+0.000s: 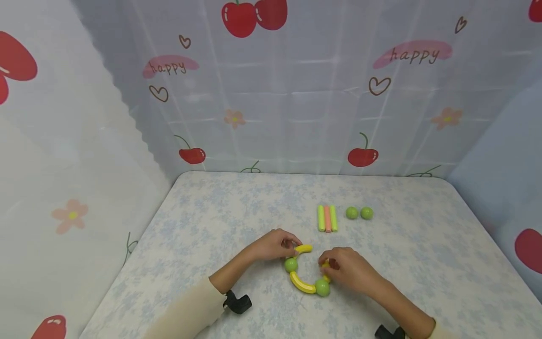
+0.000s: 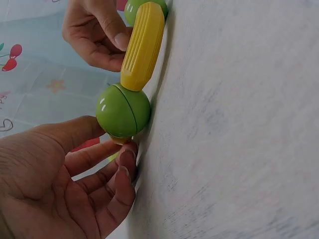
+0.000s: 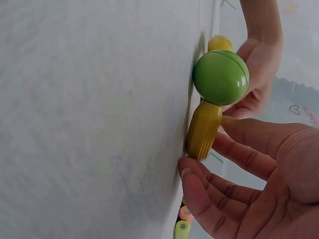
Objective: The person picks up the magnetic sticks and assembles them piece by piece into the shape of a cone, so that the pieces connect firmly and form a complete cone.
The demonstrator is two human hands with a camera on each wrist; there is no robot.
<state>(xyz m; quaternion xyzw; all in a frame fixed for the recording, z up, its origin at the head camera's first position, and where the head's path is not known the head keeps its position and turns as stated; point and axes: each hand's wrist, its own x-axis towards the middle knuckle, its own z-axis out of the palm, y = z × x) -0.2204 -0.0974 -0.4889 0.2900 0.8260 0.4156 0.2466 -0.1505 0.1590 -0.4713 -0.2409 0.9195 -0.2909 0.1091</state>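
A partial ring of toy pieces lies on the table (image 1: 220, 207). My left hand (image 1: 274, 245) pinches the upper yellow curved piece (image 1: 303, 248) beside a green ball (image 1: 290, 264). That ball (image 2: 123, 110) joins the lower yellow curved piece (image 1: 301, 283), which runs to a second green ball (image 1: 322, 287). My right hand (image 1: 345, 267) pinches a short yellow piece (image 1: 325, 265) that rises from this second ball (image 3: 221, 77). In the right wrist view its fingers (image 3: 199, 194) and thumb close round that yellow piece (image 3: 203, 129). The left wrist view has my left fingers (image 2: 119, 169) curled under the ball.
Three sticks (image 1: 327, 218), green, orange and green, lie side by side behind the ring. Two loose green balls (image 1: 359, 213) sit to their right. Cherry-print curtains (image 1: 296, 94) hang close behind and on both sides of the table.
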